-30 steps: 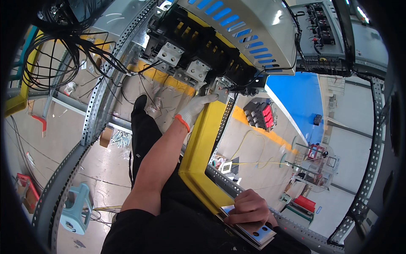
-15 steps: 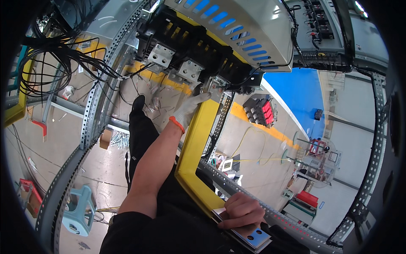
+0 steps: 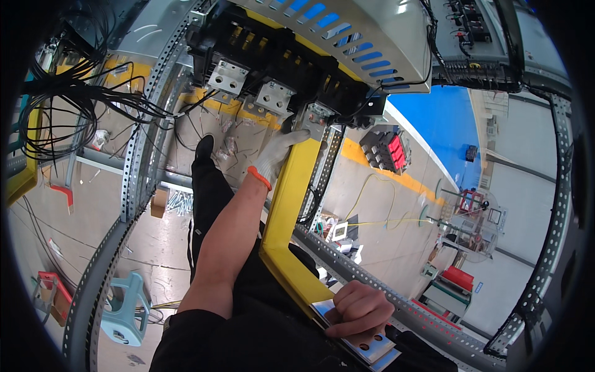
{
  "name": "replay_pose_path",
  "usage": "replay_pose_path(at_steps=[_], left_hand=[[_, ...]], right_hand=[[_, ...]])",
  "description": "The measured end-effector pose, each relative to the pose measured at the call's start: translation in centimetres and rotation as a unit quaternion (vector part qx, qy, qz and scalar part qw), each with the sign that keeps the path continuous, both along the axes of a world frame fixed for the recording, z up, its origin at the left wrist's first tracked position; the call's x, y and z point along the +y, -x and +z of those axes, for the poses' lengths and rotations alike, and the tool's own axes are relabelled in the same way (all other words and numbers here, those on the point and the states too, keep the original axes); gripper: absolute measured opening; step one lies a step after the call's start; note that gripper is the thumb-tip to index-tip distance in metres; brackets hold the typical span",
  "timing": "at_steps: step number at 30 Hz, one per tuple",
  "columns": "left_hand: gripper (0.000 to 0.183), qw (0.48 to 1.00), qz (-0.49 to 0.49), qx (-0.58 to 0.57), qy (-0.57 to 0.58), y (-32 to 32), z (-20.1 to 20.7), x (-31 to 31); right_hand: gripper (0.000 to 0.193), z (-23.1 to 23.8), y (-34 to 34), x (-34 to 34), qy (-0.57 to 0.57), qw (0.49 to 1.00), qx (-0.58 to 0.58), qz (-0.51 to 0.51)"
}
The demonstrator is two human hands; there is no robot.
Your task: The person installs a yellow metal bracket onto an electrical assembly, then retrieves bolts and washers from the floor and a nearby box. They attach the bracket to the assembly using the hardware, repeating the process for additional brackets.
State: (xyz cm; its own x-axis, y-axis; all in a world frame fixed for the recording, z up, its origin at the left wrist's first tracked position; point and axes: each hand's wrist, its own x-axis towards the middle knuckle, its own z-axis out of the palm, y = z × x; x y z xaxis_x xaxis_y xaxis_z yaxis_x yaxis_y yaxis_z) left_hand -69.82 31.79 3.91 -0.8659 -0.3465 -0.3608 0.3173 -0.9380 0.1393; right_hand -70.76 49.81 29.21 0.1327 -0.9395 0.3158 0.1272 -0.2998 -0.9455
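Observation:
A bent yellow busbar runs from the black breaker block at the top down to my lap. My left hand, in a pale glove with an orange cuff, is closed round its upper part, close under the block's rightmost terminal. Whether that end touches the terminal I cannot tell. Bare, my right hand is closed over the lower end, whose silvery metal plates have round holes. Two metal terminal blocks with holes stick out of the breaker block, left of the busbar's upper end.
Perforated steel frame rails stand left and right of me. Black cables hang in coils at the left. A slotted metal cover overhangs the breaker block. On the floor stand a pale blue stool and a black-and-red component.
The view has shifted slightly, so the breaker block sits a little further left and higher. Both hands keep their hold on the busbar, which stays in about the same place.

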Motion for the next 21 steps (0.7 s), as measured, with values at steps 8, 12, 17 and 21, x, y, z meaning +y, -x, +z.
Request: replay_pose_path(at_steps=[8,12,17,21], left_hand=[[0.03,0.992,0.014,-0.08,0.099,0.4,-0.3,-0.6],[0.037,0.997,-0.001,-0.058,0.05,0.3,0.1,-0.7],[0.052,0.991,0.029,-0.037,0.122,0.3,-0.2,-0.2],[0.051,0.989,-0.006,-0.076,0.128,0.3,-1.0,-0.6]], right_hand=[[0.013,0.5,0.5,0.1,-0.024,0.999,-0.021,0.0],[0.014,0.3,0.2,0.6,-0.015,1.0,0.006,-0.023],[0.015,1.0,1.1,0.6,-0.003,0.996,0.092,-0.018],[0.015,2.1,2.1,1.2,-0.022,0.988,0.154,-0.018]])
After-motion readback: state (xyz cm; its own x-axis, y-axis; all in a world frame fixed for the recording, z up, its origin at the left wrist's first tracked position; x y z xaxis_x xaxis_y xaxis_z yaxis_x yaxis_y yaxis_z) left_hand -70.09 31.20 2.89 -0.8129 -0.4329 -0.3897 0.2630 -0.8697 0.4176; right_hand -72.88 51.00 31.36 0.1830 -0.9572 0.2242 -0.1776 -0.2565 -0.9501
